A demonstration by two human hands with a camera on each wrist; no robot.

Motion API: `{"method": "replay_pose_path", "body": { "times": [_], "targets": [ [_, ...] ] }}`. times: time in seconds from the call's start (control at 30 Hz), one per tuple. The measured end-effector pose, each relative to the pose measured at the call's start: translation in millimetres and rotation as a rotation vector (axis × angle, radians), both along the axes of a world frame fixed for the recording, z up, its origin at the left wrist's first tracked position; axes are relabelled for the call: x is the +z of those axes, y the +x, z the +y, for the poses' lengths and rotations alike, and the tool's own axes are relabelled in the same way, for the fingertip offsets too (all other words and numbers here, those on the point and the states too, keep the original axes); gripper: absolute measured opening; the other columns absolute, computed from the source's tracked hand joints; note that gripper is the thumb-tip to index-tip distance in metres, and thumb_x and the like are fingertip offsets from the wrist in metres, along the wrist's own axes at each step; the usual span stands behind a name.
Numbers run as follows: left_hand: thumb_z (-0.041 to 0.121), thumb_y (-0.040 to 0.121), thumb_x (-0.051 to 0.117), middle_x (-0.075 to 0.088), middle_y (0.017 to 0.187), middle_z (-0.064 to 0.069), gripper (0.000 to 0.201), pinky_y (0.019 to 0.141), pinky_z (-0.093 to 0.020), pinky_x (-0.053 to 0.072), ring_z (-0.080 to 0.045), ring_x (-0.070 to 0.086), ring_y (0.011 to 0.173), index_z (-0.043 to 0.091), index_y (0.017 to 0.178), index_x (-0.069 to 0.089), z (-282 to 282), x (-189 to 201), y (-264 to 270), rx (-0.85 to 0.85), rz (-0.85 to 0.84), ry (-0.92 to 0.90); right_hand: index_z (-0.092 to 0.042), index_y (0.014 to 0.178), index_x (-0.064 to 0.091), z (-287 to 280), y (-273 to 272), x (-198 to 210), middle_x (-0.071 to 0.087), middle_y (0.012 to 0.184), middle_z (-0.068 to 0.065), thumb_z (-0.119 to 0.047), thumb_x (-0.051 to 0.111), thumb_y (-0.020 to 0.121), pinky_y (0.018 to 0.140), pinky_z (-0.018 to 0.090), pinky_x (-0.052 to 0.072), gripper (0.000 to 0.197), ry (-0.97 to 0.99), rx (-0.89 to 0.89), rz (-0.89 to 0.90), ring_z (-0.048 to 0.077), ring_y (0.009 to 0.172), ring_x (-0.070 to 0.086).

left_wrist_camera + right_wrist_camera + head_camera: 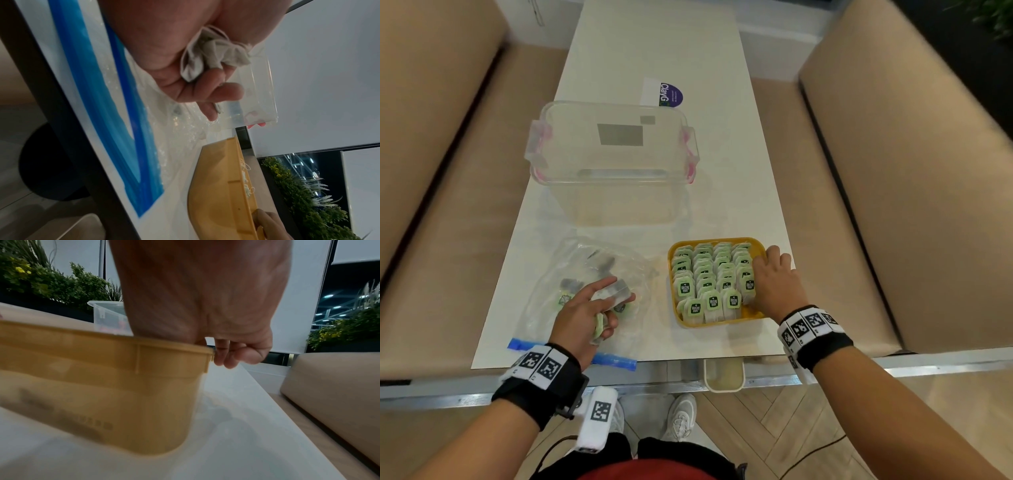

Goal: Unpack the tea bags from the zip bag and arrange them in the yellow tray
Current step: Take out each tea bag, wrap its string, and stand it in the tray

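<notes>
The clear zip bag with a blue zip strip lies flat at the table's near left, a few tea bags still inside it. My left hand hovers over it and grips a small bunch of tea bags in curled fingers. To the right stands the yellow tray, packed with rows of green-labelled tea bags. My right hand straddles the tray's right wall: the thumb is inside against the rightmost row, and the fingers curl down outside the rim.
An empty clear plastic box with pink clips stands behind the bag and tray. A white and purple card lies farther back. Beige sofas flank the narrow white table. A small white bin hangs below the near edge.
</notes>
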State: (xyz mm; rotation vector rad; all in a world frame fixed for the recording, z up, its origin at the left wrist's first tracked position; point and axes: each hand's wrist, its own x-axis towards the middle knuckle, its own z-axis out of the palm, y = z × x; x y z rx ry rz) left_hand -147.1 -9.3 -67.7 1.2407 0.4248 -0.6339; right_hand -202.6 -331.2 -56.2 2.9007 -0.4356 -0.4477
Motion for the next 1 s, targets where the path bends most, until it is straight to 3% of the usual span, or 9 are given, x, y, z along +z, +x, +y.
{"method": "replay_pose_path", "body": {
  "times": [0.27,0.47,0.53,0.6,0.7,0.8,0.87,0.93,1.0],
  "targets": [
    [-0.002,0.097,0.05,0.073,0.106,-0.024,0.036,0.037,-0.019,0.032,-0.016,0.044,0.045,0.015,0.126,0.063,-2,4,-1,-0.016,0.0,-0.006,-0.015,0.115,0.047,1,1,1,0.035,0.119,0.009,-0.055,0.073,0.07,0.075,0.038,0.047,0.066,0.016,-0.004,0.003,0.027,0.102,0.04],
    [0.006,0.101,0.044,0.072,0.109,-0.026,0.031,0.041,-0.023,0.029,-0.017,0.044,0.045,0.008,0.125,0.063,-7,12,-3,-0.045,0.007,-0.083,-0.019,0.121,0.047,3,-6,30,0.034,0.13,0.008,-0.054,0.084,0.058,0.088,0.045,0.047,0.081,0.131,-0.049,-0.089,0.03,0.113,0.039],
    [0.006,0.102,0.042,0.072,0.111,-0.025,0.032,0.042,-0.023,0.028,-0.018,0.043,0.045,0.007,0.126,0.063,-10,15,-4,-0.079,-0.002,-0.088,-0.019,0.11,0.054,18,-5,42,0.038,0.128,0.006,-0.046,0.085,0.062,0.087,0.046,0.046,0.062,0.261,-0.004,-0.26,0.029,0.111,0.041],
    [0.005,0.102,0.042,0.072,0.109,-0.026,0.033,0.041,-0.021,0.03,-0.019,0.043,0.045,0.009,0.126,0.064,-13,16,-4,-0.124,-0.016,-0.068,-0.018,0.1,0.059,46,2,54,0.045,0.12,0.002,-0.033,0.079,0.075,0.087,0.041,0.046,0.035,0.504,0.108,-0.389,0.024,0.108,0.046],
    [0.004,0.102,0.045,0.067,0.095,-0.033,0.034,0.042,-0.023,0.03,-0.021,0.046,0.046,0.013,0.124,0.069,-19,16,-5,-0.191,-0.049,-0.013,-0.017,0.104,0.064,93,11,61,0.053,0.114,-0.002,-0.022,0.07,0.084,0.086,0.03,0.043,0.022,0.747,0.367,-0.302,0.018,0.106,0.052],
    [0.008,0.103,0.046,0.063,0.079,-0.02,0.029,0.042,-0.022,0.029,-0.022,0.048,0.045,0.009,0.115,0.072,-25,24,-8,-0.218,-0.061,-0.018,-0.02,0.116,0.062,120,18,49,0.057,0.111,-0.001,-0.026,0.071,0.08,0.083,0.033,0.045,0.038,0.714,0.548,-0.169,0.021,0.101,0.053],
    [0.014,0.104,0.045,0.064,0.072,-0.015,0.029,0.043,-0.022,0.027,-0.022,0.048,0.043,0.002,0.104,0.071,-28,31,-9,-0.233,-0.056,-0.033,-0.019,0.112,0.064,129,19,39,0.06,0.1,0.001,-0.027,0.069,0.081,0.078,0.04,0.048,0.032,0.669,0.567,-0.174,0.025,0.091,0.055],
    [0.022,0.105,0.045,0.066,0.079,-0.018,0.032,0.043,-0.022,0.026,-0.022,0.048,0.04,-0.001,0.097,0.067,-31,34,-10,-0.261,-0.039,-0.058,-0.016,0.103,0.067,132,18,36,0.061,0.091,0.003,-0.023,0.064,0.086,0.071,0.043,0.05,0.019,0.653,0.54,-0.225,0.027,0.084,0.057],
    [0.027,0.106,0.043,0.073,0.099,-0.02,0.036,0.041,-0.021,0.027,-0.021,0.048,0.041,0.001,0.107,0.068,-31,35,-11,-0.311,-0.03,-0.083,-0.013,0.098,0.067,128,15,42,0.06,0.089,0.004,-0.016,0.06,0.088,0.066,0.041,0.049,0.013,0.697,0.464,-0.257,0.027,0.081,0.059]
  ]
}}
